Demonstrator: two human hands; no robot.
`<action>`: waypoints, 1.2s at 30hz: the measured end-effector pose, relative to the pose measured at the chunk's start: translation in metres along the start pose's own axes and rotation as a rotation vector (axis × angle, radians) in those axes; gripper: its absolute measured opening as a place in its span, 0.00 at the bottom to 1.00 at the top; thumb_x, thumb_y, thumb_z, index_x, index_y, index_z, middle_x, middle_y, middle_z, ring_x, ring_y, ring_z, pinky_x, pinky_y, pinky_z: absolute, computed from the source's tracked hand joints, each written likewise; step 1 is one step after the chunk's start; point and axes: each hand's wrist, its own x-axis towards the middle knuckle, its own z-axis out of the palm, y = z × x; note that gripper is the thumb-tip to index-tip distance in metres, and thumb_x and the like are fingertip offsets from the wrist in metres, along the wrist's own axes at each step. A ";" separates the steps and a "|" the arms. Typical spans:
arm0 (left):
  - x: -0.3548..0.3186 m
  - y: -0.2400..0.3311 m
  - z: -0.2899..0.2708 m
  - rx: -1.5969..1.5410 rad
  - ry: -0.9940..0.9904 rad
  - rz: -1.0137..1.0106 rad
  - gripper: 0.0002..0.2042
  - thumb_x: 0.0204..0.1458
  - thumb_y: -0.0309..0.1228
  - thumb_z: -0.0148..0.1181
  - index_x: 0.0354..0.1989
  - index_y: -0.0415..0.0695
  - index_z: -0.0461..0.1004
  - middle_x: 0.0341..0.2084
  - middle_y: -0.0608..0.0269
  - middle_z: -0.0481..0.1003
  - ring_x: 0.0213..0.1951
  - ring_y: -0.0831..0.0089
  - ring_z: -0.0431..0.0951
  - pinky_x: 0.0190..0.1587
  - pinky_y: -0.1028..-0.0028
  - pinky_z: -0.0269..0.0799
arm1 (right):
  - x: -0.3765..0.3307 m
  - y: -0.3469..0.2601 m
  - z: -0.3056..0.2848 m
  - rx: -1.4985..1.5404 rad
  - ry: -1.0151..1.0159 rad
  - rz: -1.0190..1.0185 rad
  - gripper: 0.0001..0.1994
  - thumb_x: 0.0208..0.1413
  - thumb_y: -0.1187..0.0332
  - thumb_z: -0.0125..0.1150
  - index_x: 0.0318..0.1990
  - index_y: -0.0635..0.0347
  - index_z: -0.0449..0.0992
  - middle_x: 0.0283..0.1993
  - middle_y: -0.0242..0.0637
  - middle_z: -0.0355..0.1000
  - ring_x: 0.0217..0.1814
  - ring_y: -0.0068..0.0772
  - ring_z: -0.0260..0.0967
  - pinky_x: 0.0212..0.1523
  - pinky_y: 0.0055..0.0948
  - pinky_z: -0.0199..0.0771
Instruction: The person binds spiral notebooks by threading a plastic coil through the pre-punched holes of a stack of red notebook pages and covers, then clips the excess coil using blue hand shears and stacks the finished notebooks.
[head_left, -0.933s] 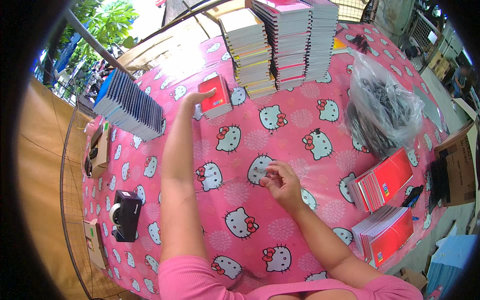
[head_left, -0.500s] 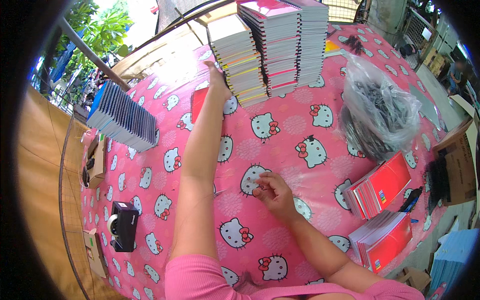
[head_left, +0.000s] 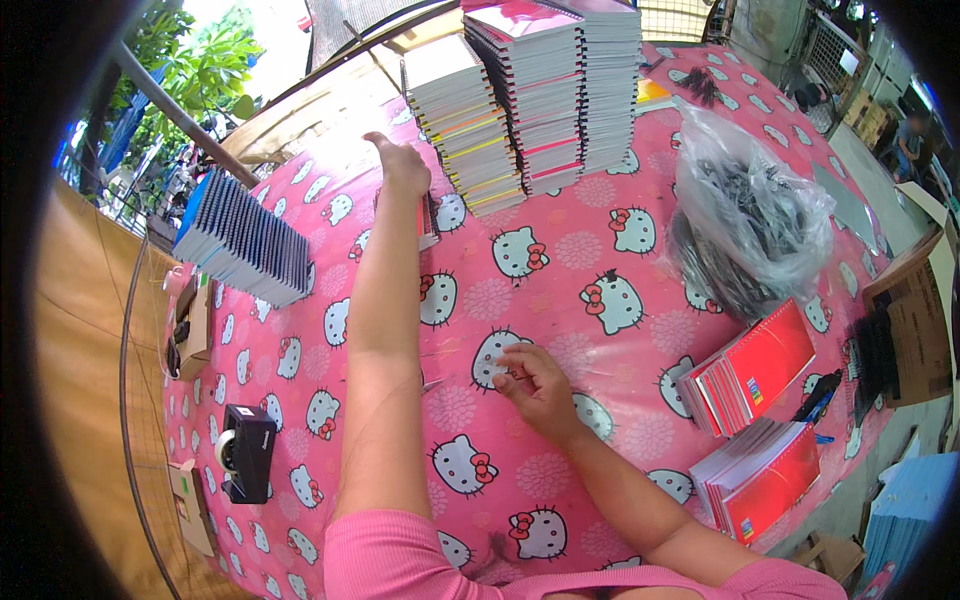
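My left arm reaches far across the table. My left hand (head_left: 403, 168) is beside the stack of yellow-edged spiral notebooks (head_left: 465, 130), thumb stretched out, other fingers mostly hidden. Under its wrist is a red spiral notebook (head_left: 428, 222), largely covered by my arm. Over the middle of the tablecloth, my right hand (head_left: 540, 388) is loosely curled, thumb and fingertips apart, with nothing visible in it. Two taller notebook stacks, one with pink edges (head_left: 545, 110) and one with white edges (head_left: 608, 95), stand right of the yellow-edged one.
A pink cat-print tablecloth (head_left: 540, 470) covers the table. Blue notebooks (head_left: 245, 240) stand at left above a black tape dispenser (head_left: 248, 455). On the right are a clear plastic bag of black coils (head_left: 750, 220), two piles of red notebooks (head_left: 765, 355), pens (head_left: 820, 398) and a cardboard box (head_left: 910, 330).
My left hand has shifted slightly left and nearer, and the red notebook now shows at the right of my wrist instead of the left. My right hand stays curled over nearly the same spot.
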 end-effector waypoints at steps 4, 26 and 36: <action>-0.004 0.001 0.043 0.026 0.411 0.051 0.49 0.46 0.75 0.28 0.63 0.45 0.61 0.50 0.62 0.73 0.43 0.73 0.74 0.61 0.54 0.58 | 0.001 0.001 -0.003 -0.069 0.020 -0.052 0.16 0.53 0.61 0.65 0.43 0.63 0.74 0.49 0.44 0.69 0.49 0.37 0.69 0.45 0.30 0.71; -0.050 0.049 -0.012 0.438 0.806 0.041 0.48 0.49 0.72 0.32 0.67 0.41 0.48 0.68 0.52 0.46 0.68 0.58 0.43 0.64 0.49 0.38 | 0.000 0.002 0.001 0.019 0.031 -0.021 0.16 0.53 0.61 0.65 0.41 0.64 0.75 0.48 0.44 0.70 0.45 0.38 0.70 0.42 0.31 0.72; -0.089 0.024 -0.070 0.379 0.962 -0.551 0.38 0.45 0.68 0.52 0.49 0.43 0.70 0.44 0.56 0.75 0.51 0.64 0.71 0.52 0.42 0.61 | 0.001 -0.005 0.001 -0.099 0.038 -0.077 0.15 0.53 0.62 0.65 0.40 0.64 0.75 0.46 0.45 0.70 0.44 0.40 0.70 0.42 0.32 0.71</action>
